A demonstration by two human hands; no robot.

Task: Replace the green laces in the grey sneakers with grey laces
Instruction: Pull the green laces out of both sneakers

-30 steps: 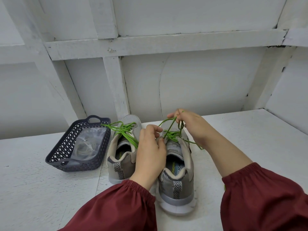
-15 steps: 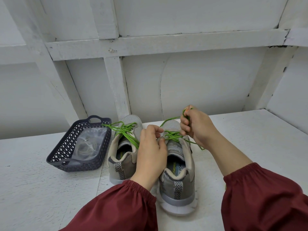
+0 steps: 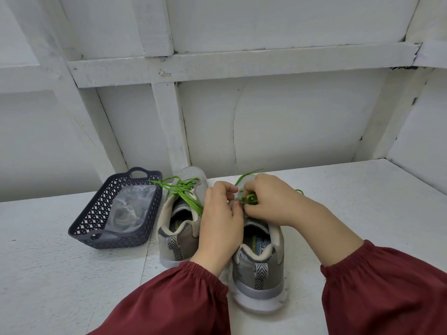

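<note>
White worktop (image 3: pixel 362 201) carries two grey sneakers (image 3: pixel 179 235) side by side, long axes running from heels near the person to toes toward its back edge. Over the right-hand sneaker (image 3: pixel 260 279) the right hand (image 3: pixel 273 201) pinches its green lace (image 3: pixel 249 198); the left hand (image 3: pixel 221 221), fingers curled, grips that sneaker's upper alongside.

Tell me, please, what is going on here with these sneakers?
A person in maroon sleeves is working on the right-hand sneaker. The left hand holds its upper near the eyelets, while the right hand pinches its green lace, apparently loosening it. The other sneaker sits untouched with its bunched green lace in place. A dark basket to the left holds a clear bag, probably with the replacements. No grey lace is in either shoe yet.
</note>
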